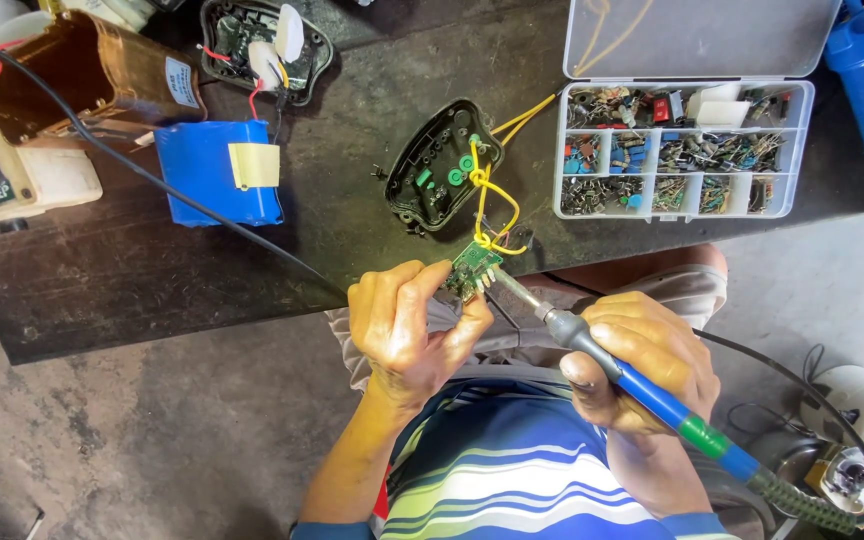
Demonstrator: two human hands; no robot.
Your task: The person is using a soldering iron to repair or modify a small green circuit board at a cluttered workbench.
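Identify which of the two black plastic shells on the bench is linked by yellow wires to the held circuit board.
The oval shell near the circuit board, not the far one.

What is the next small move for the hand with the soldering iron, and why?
Probably ease the soldering iron tip a little closer onto the green circuit board: the right hand aims it at the board's edge, and the left hand holds the board steady.

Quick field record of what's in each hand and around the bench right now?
left hand: pinches small green circuit board
right hand: grips blue-handled soldering iron, tip at the board's edge
yellow wires: run from board to black plastic housing
parts organizer: lid open, on the table's right
blue battery pack: on dark table, left of housing
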